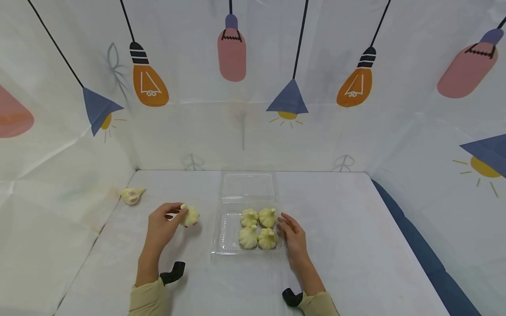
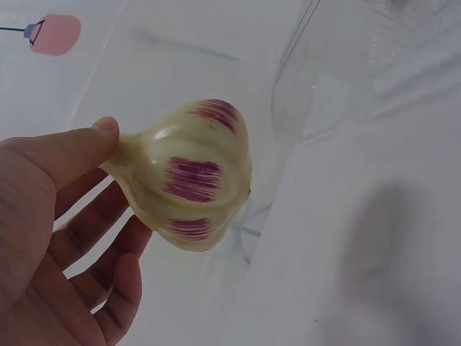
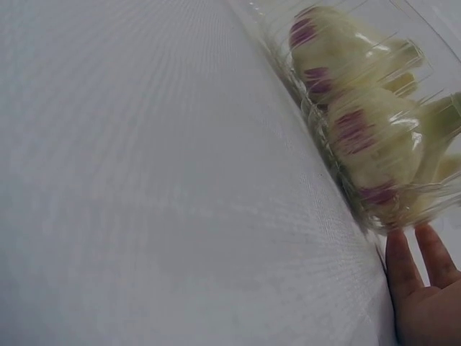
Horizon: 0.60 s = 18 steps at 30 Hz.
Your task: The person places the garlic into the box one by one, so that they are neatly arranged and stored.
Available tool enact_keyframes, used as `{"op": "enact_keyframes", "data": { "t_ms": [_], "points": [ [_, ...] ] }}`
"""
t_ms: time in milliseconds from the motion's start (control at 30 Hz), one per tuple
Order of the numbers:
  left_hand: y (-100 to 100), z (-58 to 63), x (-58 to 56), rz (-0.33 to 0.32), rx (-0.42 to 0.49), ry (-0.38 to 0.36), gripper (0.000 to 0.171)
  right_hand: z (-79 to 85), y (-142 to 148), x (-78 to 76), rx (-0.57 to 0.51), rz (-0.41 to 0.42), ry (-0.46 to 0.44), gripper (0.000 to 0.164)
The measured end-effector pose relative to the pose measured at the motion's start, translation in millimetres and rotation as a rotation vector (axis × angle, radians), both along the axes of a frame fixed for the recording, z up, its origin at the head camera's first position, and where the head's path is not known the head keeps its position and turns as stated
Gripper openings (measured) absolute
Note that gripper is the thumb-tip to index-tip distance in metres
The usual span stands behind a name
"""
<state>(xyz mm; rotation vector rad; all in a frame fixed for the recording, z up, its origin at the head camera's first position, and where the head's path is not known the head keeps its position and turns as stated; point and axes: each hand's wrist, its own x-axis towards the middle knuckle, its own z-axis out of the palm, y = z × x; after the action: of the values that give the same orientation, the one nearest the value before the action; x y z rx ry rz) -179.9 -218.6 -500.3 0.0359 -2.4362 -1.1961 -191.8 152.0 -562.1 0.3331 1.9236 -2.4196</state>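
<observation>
My left hand (image 1: 164, 224) pinches a garlic bulb (image 1: 190, 217) by its stem, raised over the table left of a clear plastic container. In the left wrist view, the bulb (image 2: 194, 180) shows purple streaks on its pale skin. The container (image 1: 227, 232) lies open with its lid folded back, and several garlic bulbs (image 1: 248, 237) fill its right half in two rows. Beside the container's right wall is my right hand (image 1: 294, 241), its fingers loosely extended. The right wrist view has those fingertips (image 3: 403, 252) right at the wall, near the bulbs (image 3: 374, 137) seen through the plastic.
Another garlic bulb (image 1: 132, 195) lies at the table's far left edge. The container's lid (image 1: 248, 185) reaches toward the back edge of the white table (image 1: 336, 219). Behind stands a white sheet (image 1: 186, 131) printed with lamps, and a blue surface (image 1: 419, 245) shows past the right edge.
</observation>
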Motion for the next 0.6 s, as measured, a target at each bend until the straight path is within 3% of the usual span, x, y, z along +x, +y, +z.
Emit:
{"op": "enact_keyframes", "data": {
  "t_ms": [600],
  "points": [
    [27, 6.5, -9.4, -0.096, -0.015, 0.073, 0.021, 0.8, 0, 0.6, 0.017, 0.003, 0.003, 0.037]
  ]
}}
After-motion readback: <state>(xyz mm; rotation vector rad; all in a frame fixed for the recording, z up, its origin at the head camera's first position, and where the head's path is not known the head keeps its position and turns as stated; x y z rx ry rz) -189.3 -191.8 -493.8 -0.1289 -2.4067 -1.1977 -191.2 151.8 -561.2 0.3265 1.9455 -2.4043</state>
